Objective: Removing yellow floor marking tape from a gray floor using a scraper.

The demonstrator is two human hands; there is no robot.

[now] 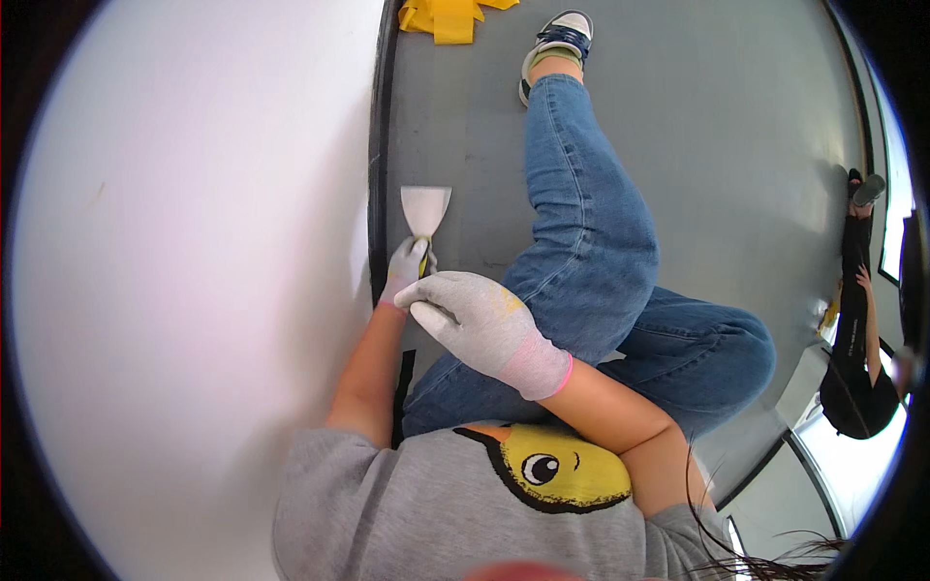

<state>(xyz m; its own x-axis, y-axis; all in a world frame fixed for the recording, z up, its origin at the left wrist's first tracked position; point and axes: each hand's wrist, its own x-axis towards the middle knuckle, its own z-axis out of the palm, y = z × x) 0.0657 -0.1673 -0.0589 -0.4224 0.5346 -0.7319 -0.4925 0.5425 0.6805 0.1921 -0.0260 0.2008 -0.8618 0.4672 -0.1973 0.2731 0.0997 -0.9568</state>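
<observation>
Low by the wall, my left hand (404,269), in a grey glove, grips the handle of a broad putty knife (426,207). Its flat blade points away from me over the grey floor (472,145); part of the yellow-and-black handle shows at my fingers. Close to the blade runs a black baseboard strip (378,181) along the foot of the white wall (203,254). My right hand (472,323), gloved too, hangs nearer the camera, overlapping the view of my left wrist. A small gap shows between its thumb and fingers, with nothing visible there.
Crumpled yellow strips (454,20) lie on the floor ahead. My jeans-clad leg (581,196) stretches forward to the right of the putty knife. A black strip (405,374) shows beside my left arm. At the far right another person in black (857,363) is near the opposite wall.
</observation>
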